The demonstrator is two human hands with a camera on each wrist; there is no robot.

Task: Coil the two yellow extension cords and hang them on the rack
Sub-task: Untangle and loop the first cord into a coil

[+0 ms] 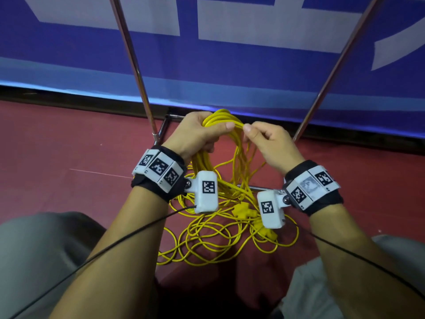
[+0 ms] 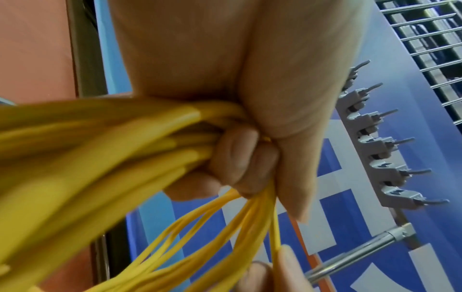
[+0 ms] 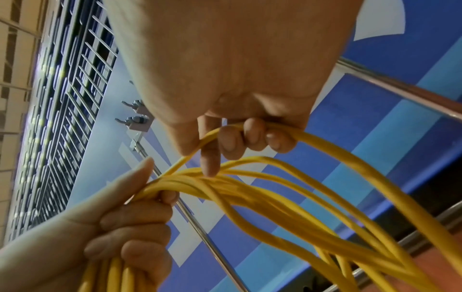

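both forearms reach forward from the bottom of the head view, each wrist strapped with a black band carrying white marker blocks. a thin black cable point(image 1: 128, 236) runs along each forearm.

below the wrists, loose yellow cord point(image 1: 213, 240) lies in tangled loops on the red floor point(image 1: 57, 153), with yellow plugs point(image 1: 243, 210) among the strands just under the right wrist block.

above that tangle, the left hand point(image 1: 202, 132) is raised palm inward, fingers curled tight round a gathered coil point(image 1: 220, 120) of yellow cord, thumb laid across the top of the bundle. the left wrist view confirms it: fingertips point(image 2: 237, 158) pressed into the palm with many strands passing through the fist.

just beside the coil, the right hand point(image 1: 266, 139) is held at the same height, knuckles up. its lower fingers point(image 3: 252, 136) are curled round a single strand, the thumb lies against that strand, and the index finger points down, its tip touching the top of the bundle. that strand runs across into the left hand's grip.

beyond the coil, two slanted chrome poles of the rack point(image 1: 135, 65) rise from a base bar on the floor. the left wrist view shows a grey row of hooks point(image 2: 375, 138) at the rack's top. behind the rack hangs a blue and white banner point(image 1: 230, 61).
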